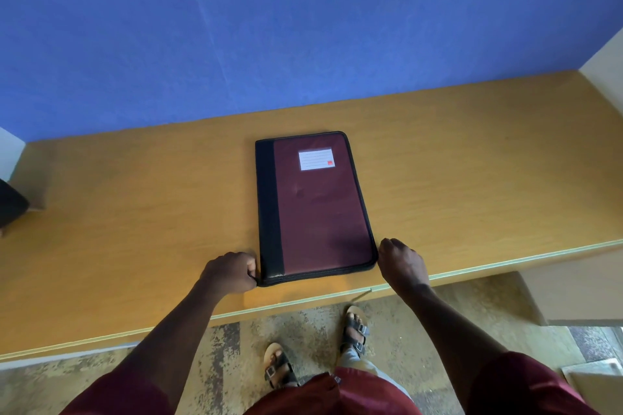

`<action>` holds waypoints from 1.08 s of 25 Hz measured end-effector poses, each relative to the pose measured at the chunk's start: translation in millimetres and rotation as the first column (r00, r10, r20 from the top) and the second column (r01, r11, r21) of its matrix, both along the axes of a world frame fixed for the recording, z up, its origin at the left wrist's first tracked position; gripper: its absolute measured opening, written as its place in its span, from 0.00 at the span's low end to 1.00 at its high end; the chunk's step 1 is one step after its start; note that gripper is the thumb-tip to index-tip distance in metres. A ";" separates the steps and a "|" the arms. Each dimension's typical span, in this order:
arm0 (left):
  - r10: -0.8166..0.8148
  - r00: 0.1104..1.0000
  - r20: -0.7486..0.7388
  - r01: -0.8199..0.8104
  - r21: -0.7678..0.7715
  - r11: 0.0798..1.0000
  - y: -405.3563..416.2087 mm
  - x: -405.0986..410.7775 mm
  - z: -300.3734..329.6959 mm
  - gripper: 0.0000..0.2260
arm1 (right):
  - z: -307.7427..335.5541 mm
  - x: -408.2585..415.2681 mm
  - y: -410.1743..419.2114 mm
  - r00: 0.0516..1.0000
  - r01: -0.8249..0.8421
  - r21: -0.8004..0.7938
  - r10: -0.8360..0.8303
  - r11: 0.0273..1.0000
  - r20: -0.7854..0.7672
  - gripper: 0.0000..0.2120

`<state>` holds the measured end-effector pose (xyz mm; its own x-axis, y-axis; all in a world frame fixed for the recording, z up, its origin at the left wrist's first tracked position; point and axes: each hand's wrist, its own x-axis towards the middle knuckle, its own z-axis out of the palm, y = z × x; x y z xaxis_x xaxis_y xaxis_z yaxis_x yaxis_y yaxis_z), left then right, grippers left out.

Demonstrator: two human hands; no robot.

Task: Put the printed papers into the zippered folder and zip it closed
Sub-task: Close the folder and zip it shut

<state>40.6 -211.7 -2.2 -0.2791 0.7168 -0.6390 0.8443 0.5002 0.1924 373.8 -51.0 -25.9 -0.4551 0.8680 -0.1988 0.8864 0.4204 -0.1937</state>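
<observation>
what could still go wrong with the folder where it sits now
The folder lies close to the desk's near edge, so a tug by the left hand, which pinches something small at its near-left corner, probably the zip pull, could drag it off. The right hand only touches the near-right corner, so the folder may swivel. No papers show; whether they are inside cannot be told.

The dark object (pixel 10 204) is cut off by the left edge — the folder's (pixel 317 205) contents stay hidden.
</observation>
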 end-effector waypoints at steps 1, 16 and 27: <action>0.048 0.999 0.022 -0.048 0.005 0.999 2.8 -1.2 -0.6 0.02 | -0.5 0.2 5.0 1.000 -0.017 -0.011 0.017 1.000 -0.002 0.06; 0.369 0.925 0.096 -0.381 0.258 0.888 65.7 5.3 -7.8 0.38 | -1.6 -25.2 77.2 0.978 -0.208 -0.063 0.206 0.976 -0.035 0.09; 0.417 0.893 0.166 -0.447 0.238 0.862 72.0 22.4 -5.4 0.38 | 1.6 -47.6 114.0 0.973 -0.230 -0.121 0.231 0.966 -0.001 0.06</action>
